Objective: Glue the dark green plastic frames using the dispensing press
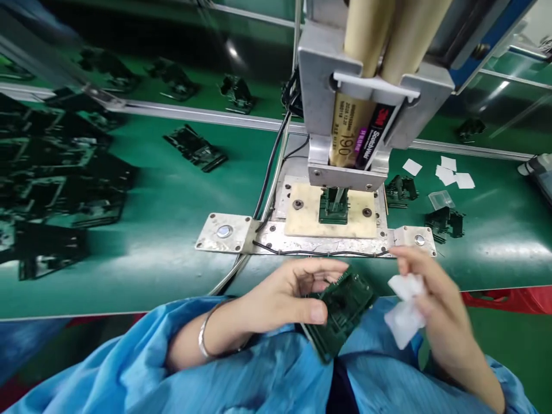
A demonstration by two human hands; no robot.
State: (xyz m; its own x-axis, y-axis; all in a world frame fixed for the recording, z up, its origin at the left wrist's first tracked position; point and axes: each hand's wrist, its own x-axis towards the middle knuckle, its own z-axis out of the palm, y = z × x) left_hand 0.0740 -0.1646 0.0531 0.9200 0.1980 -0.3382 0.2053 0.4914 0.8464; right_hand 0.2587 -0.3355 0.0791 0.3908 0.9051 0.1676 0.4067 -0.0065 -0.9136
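My blue jacket (207, 374) at bottom, nearest. My left hand (288, 296) clamps green part (347, 305), tilted, before jacket. My right hand (442, 302), apart from left, pinches thin white piece (404, 319), blurred. Ahead on table (172, 198), second green part (328, 214) sits on cream block (302, 223) under machine (319, 80).

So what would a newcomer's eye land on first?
Probably the metal machine with gold tubes, above a cream plate right of centre. Below, the left hand holds a dark green part, the right hand thin white material. More dark parts crowd the green bench at picture left.
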